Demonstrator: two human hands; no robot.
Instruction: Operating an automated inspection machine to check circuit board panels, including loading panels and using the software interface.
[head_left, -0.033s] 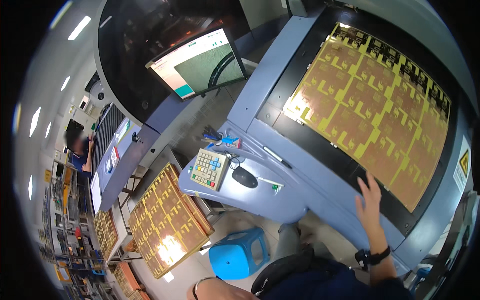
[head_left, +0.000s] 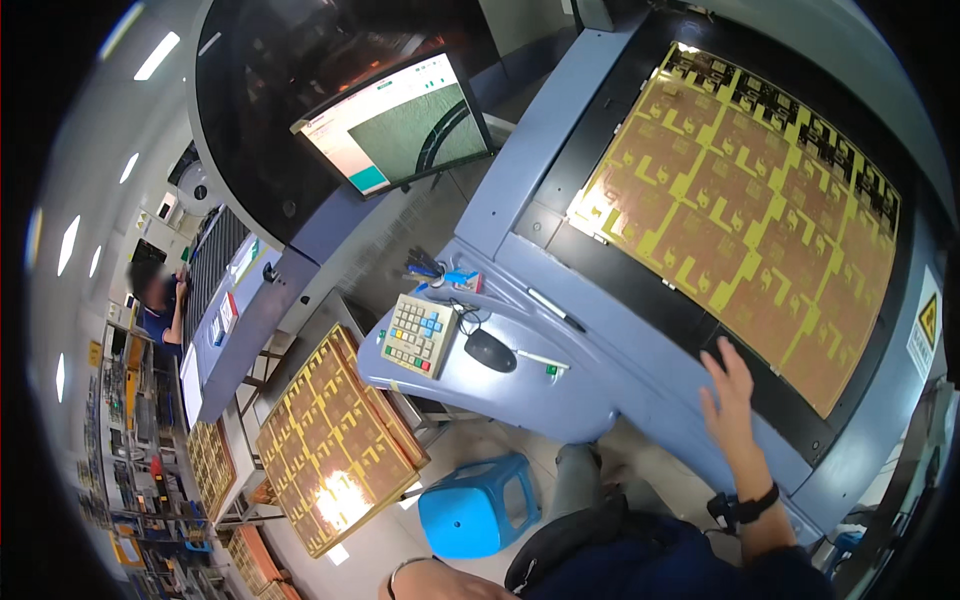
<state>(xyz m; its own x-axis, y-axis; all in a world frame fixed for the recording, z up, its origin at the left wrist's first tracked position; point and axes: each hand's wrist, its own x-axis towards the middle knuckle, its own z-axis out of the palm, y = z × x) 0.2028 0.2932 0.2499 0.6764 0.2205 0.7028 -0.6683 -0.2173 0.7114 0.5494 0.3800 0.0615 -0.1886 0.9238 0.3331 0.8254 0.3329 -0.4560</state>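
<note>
A large copper-and-yellow circuit board panel lies on the black bed of a blue-grey machine. My right hand is over the bed's near edge, by the panel's lower left side. Its fingers are spread and nothing is in them. Whether the fingertips touch the bed, I cannot tell. A dark band circles the right wrist. My left forearm shows at the bottom edge with a thin bracelet, and the left hand is cut off below the frame.
A keypad, a black mouse and pens lie on the machine's side shelf; a monitor is behind. A blue stool stands beside stacked panels. A person works at the far left.
My right hand has shifted slightly left, its fingers still spread. The panel's near corner sits marginally higher in the picture.
</note>
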